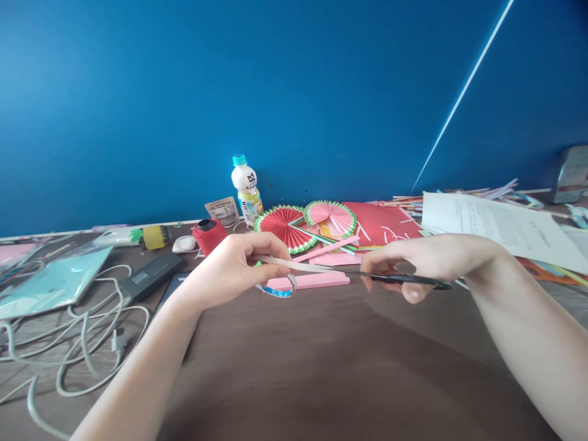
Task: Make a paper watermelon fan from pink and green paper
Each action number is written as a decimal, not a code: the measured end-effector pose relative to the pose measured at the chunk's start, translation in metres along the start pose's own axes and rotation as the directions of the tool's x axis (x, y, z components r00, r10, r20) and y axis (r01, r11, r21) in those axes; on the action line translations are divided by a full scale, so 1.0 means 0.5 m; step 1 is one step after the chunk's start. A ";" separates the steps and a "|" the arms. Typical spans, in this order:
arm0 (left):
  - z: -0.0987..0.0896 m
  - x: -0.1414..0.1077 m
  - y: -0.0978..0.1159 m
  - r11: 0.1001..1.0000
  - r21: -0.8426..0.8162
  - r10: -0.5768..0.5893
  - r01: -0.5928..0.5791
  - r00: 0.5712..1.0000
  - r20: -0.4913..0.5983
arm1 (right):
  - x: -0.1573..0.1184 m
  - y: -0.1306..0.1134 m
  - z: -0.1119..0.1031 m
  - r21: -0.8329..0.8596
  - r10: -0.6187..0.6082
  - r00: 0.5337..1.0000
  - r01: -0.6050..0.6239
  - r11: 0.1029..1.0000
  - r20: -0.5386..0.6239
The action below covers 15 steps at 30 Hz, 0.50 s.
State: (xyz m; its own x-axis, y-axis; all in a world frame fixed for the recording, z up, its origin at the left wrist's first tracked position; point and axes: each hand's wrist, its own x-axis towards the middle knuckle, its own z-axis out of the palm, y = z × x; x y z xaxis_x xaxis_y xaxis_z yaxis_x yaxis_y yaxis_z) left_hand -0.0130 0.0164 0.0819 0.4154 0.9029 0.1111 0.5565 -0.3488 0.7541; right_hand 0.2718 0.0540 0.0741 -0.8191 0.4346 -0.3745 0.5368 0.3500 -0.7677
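Observation:
My left hand (250, 266) pinches a narrow white strip of tape (305, 266) between thumb and fingers. Below those fingers hangs a thin tape roll (280, 293) with a blue printed inner ring. In my right hand (413, 266) is a pair of black scissors (408, 279), fingers around the handles. Their blades point left and meet the strip; whether they cut into it I cannot make out. Just behind the hands lie a red pleated paper fan (280, 225) with a green edge, a pink pleated fan (331, 215) and a folded pink paper strip (316, 280).
A bottle (248, 190) with a teal cap stands against the blue wall (294, 92). Left are a red spool (209, 234), a black box-like device (151, 277) and tangled white cables (87, 343). Red paper (381, 220) and a printed sheet (496, 226) lie right.

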 end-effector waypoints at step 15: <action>0.012 0.005 -0.002 1.000 -0.006 -0.008 0.008 0.999 0.046 | 0.008 -0.021 0.012 0.027 0.002 1.000 -0.002 1.000 0.001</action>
State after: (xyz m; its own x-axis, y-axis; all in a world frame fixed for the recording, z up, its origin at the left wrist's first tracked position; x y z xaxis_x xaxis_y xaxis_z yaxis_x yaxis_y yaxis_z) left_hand -0.0082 0.0176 0.0774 0.4438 0.8930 0.0748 0.5553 -0.3396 0.7592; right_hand 0.2619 0.0471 0.0776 -0.8181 0.4347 -0.3766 0.5328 0.3263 -0.7808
